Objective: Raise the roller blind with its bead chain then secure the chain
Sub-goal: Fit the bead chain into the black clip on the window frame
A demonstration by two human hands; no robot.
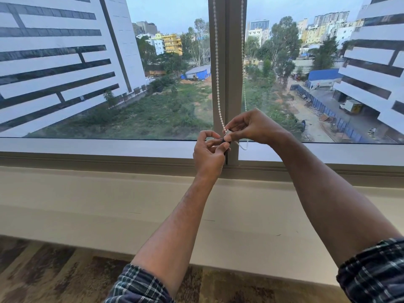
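Blind: out of view above, glass fully clear, so raising looks done. Bead chain (217,68) hangs along the window mullion (232,84). My right hand (251,126) pinches its low loop; left hand (208,153) grips a dark clip (225,141). Securing unfinished.

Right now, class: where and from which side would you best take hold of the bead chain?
Probably pinch the bead chain on its left strand, just above the right hand, coming from the left. There it hangs straight and bare against the window post; lower down, both hands cover it.
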